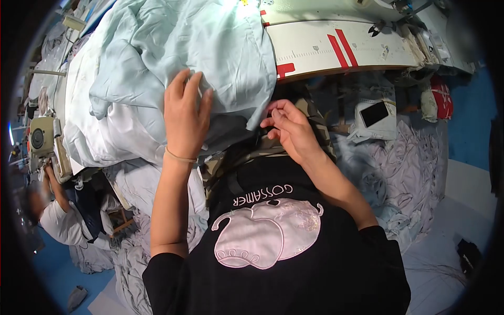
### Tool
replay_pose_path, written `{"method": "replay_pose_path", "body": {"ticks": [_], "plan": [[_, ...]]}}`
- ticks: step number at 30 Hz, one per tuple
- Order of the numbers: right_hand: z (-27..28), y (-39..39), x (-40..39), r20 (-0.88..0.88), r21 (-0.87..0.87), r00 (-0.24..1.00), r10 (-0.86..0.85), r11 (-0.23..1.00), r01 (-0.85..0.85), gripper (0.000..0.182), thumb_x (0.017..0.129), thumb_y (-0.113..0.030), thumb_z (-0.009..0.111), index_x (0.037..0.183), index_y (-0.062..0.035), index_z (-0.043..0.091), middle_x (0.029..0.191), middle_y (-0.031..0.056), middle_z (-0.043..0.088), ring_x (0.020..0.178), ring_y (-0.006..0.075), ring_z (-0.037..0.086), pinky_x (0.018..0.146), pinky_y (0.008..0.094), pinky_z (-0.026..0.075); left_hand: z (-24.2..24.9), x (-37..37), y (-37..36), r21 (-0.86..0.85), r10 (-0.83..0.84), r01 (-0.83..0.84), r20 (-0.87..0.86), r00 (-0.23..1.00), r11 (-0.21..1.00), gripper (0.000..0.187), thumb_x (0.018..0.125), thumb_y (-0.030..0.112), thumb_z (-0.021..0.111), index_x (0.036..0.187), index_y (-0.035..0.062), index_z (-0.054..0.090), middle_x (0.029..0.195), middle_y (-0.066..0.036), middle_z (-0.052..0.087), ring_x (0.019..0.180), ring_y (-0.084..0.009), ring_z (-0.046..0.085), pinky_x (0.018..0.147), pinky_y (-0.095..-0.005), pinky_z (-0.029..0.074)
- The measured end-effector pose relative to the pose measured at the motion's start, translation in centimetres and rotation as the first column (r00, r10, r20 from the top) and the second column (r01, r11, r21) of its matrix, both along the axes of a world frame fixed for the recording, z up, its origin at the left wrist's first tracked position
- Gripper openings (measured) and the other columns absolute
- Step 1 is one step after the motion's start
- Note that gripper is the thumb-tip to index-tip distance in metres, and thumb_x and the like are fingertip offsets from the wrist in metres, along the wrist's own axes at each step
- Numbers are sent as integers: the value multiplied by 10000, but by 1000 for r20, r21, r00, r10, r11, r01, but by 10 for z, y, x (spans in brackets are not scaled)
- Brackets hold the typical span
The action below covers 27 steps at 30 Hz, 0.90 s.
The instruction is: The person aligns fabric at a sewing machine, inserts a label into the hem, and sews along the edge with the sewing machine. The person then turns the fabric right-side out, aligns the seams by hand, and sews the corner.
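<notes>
A large light blue cloth (pixel 231 79) lies in folds over the work surface and hangs down toward my lap. My left hand (pixel 186 113) rests on it with fingers stretched out and slightly apart; a thin band circles that wrist. My right hand (pixel 290 126) is at the cloth's right edge, near its lower corner, with the fingers curled and the fingertips closed at the edge. Part of that grip is hidden by the fingers. Paler, whitish cloth (pixel 126 128) bunches below and to the left of the blue piece.
A white machine bed (pixel 315 47) with a ruler scale and red marks borders the cloth's right side. A dark phone (pixel 374 114) lies on a white pad at right. Crumpled grey fabric (pixel 407 173) is piled below it. Another person (pixel 65 218) works at far left.
</notes>
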State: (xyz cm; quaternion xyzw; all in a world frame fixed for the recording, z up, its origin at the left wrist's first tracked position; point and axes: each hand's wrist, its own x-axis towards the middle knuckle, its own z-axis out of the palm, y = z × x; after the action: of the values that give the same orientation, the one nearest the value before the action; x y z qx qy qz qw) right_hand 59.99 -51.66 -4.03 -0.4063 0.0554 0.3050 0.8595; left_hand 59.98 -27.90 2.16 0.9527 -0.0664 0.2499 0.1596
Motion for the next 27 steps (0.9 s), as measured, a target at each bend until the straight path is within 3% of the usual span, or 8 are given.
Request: {"method": "replay_pose_path", "body": {"ticks": [6, 10, 13, 15, 22, 25, 26, 27], "plan": [[-27, 9, 12, 403, -325, 914, 52, 942, 89, 110, 912, -55, 681, 944, -58, 576, 853, -22, 594, 797, 55, 546, 714, 211, 434, 13, -10, 24, 124, 10, 0, -78, 997, 992, 316, 856, 74, 689, 1160, 13, 626, 1216, -170, 596, 1108, -352, 572, 935, -411, 473], [8, -2, -7, 308, -197, 949, 72, 980, -11, 153, 879, -50, 735, 894, -63, 583, 844, -33, 587, 805, 43, 534, 735, 214, 434, 29, -16, 25, 24, 13, -12, -42, 999, 1000, 272, 840, 0, 670, 1111, 2, 644, 1149, -141, 629, 1040, -334, 610, 876, -391, 500], [19, -6, -18, 245, -107, 967, 70, 993, -45, 172, 880, -65, 745, 914, -72, 576, 850, -16, 602, 749, 55, 548, 682, 213, 454, 46, -45, -13, -272, -240, 201, -118, 963, 941, 333, 762, -11, 718, 1088, 3, 652, 1137, -168, 627, 984, -350, 619, 837, -403, 513], [21, -7, -20, 195, -51, 977, 90, 995, -81, 170, 885, -66, 739, 924, -74, 574, 854, -9, 609, 726, 59, 551, 656, 211, 460, 52, -57, -60, -180, -478, 447, -200, 855, 876, 515, 675, 85, 809, 1143, 16, 603, 1170, -158, 598, 956, -334, 605, 820, -418, 512], [26, -3, -23, 54, 53, 995, 80, 995, -83, 98, 944, -82, 671, 993, -65, 589, 839, -4, 600, 661, 37, 513, 546, 180, 402, 17, -57, -49, -270, -437, 370, -263, 860, 889, 303, 747, 3, 737, 1037, 34, 653, 1134, -128, 592, 941, -272, 622, 740, -319, 521], [28, -6, -25, 55, 62, 995, 83, 994, -86, 71, 971, -87, 635, 1013, -54, 590, 830, -3, 591, 618, 31, 485, 491, 171, 358, 22, -61, -46, -848, -457, 68, -214, 863, 526, 83, 902, -23, 637, 980, 1, 651, 1096, -96, 649, 958, -148, 618, 734, -272, 518], [30, -7, -26, 41, 53, 995, 88, 995, -90, 62, 982, -88, 619, 1019, -49, 589, 829, -1, 589, 596, 28, 469, 466, 168, 335, 22, -64, -40, -846, -449, 65, -215, 867, 530, 83, 902, -23, 637, 980, 1, 651, 1096, -96, 649, 958, -148, 618, 734, -272, 518], [30, -8, -26, 46, 93, 995, 86, 992, -90, 69, 987, -78, 605, 1041, -39, 585, 844, 13, 607, 576, 36, 489, 431, 165, 322, 22, -67, -34, -939, -431, -213, -315, 846, 269, 87, 910, -29, 627, 995, -12, 642, 1126, -95, 640, 983, -151, 616, 778, -270, 522]]}}
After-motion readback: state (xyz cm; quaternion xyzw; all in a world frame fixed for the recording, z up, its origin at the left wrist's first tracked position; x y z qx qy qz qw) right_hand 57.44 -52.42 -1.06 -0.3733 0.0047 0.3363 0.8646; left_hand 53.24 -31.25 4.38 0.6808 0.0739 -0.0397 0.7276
